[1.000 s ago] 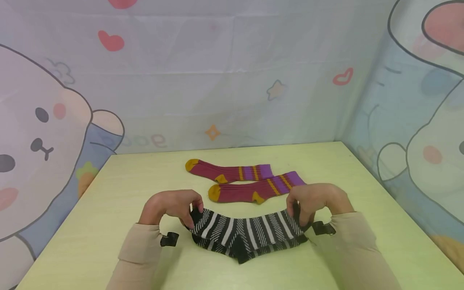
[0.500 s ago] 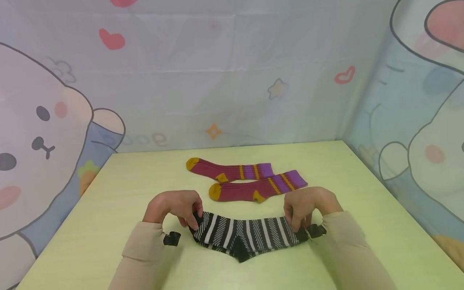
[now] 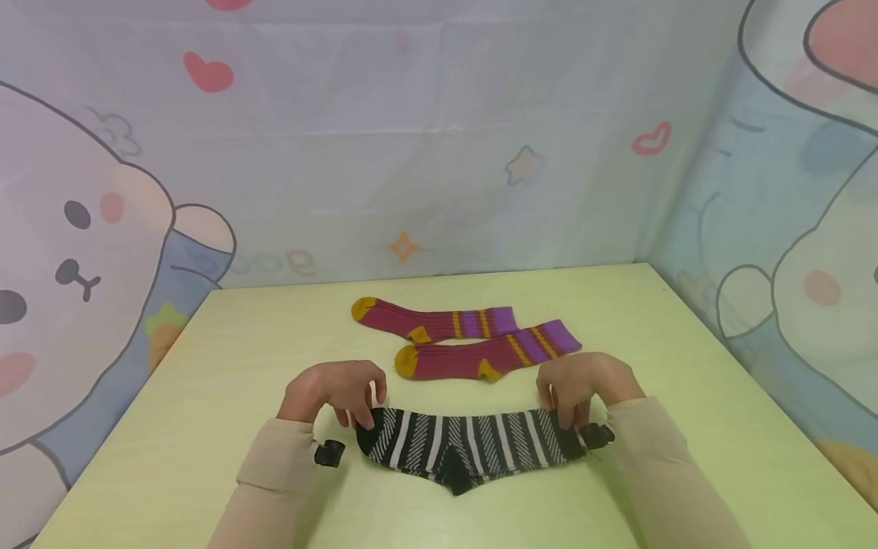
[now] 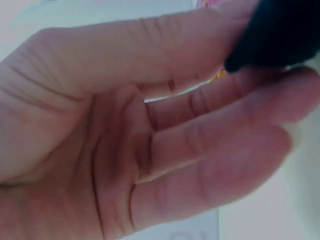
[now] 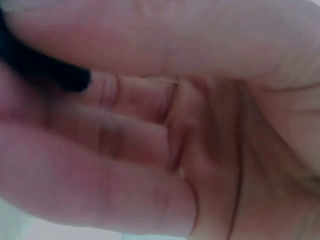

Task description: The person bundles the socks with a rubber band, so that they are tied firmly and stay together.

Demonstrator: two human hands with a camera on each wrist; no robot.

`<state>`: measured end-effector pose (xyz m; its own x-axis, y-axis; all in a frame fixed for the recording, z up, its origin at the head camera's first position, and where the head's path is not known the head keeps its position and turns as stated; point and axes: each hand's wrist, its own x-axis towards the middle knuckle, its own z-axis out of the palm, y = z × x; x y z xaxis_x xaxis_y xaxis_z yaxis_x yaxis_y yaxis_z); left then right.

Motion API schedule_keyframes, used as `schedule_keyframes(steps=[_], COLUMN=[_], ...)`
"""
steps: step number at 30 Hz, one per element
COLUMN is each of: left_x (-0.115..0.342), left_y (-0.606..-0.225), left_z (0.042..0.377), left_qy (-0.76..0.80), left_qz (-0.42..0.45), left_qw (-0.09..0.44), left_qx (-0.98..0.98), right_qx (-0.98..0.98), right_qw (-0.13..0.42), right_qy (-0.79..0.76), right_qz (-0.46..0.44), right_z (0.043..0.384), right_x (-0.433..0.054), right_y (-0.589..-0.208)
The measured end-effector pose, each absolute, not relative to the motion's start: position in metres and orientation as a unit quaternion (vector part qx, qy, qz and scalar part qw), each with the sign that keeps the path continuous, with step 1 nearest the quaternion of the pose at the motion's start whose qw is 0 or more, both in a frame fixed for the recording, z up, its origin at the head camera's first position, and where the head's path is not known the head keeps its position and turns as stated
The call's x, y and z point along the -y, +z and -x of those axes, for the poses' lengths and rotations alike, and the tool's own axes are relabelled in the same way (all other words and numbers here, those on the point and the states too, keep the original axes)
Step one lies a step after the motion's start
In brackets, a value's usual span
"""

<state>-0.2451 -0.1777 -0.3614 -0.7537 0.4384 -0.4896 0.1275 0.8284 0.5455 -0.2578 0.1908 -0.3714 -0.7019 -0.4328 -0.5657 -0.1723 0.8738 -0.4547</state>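
Note:
A black sock with white and grey stripes (image 3: 487, 442) lies across the near part of the table, its dark heel toward me. A strip of a second, matching sock shows along its lower edge. At the toe, my left hand (image 3: 341, 389) pinches the top sock; dark cloth (image 4: 280, 35) sits between thumb and fingers in the left wrist view. My right hand (image 3: 579, 385) pinches the cuff at the other end, with dark cloth (image 5: 45, 65) at the fingertips in the right wrist view. How many layers each hand holds is hidden.
Behind the striped pair lie two maroon socks with mustard toes and purple cuffs, the farther one (image 3: 432, 324) and the nearer one (image 3: 446, 362). They sit on the pale yellow table (image 3: 226, 396). A printed cloth backdrop (image 3: 439, 152) stands at the back and sides.
The top striped sock has come down flatter over the lower one, hiding more of it. My right hand has shifted slightly left; the maroon socks have not moved.

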Motion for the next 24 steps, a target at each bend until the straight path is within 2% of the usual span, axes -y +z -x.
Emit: schedule_keyframes(steps=[7,16,24], left_x=[0.171,0.171,0.17], left_y=[-0.368,-0.374,-0.377], left_z=[0.248,0.25,0.253], left_qy=[0.207,0.18,0.174], left_qz=[-0.142,-0.173,-0.167], left_qw=[0.313,0.296,0.28], left_qx=[-0.916,-0.922,-0.929], right_qx=[-0.912,-0.927,-0.936], right_qw=[0.335,0.283,0.248], right_qy=[-0.177,-0.138,-0.134], right_qz=[0.159,0.202,0.212], right_z=[0.258,0.264,0.273], right_x=[-0.192,-0.192,-0.194], right_y=[-0.375,-0.376,-0.38])
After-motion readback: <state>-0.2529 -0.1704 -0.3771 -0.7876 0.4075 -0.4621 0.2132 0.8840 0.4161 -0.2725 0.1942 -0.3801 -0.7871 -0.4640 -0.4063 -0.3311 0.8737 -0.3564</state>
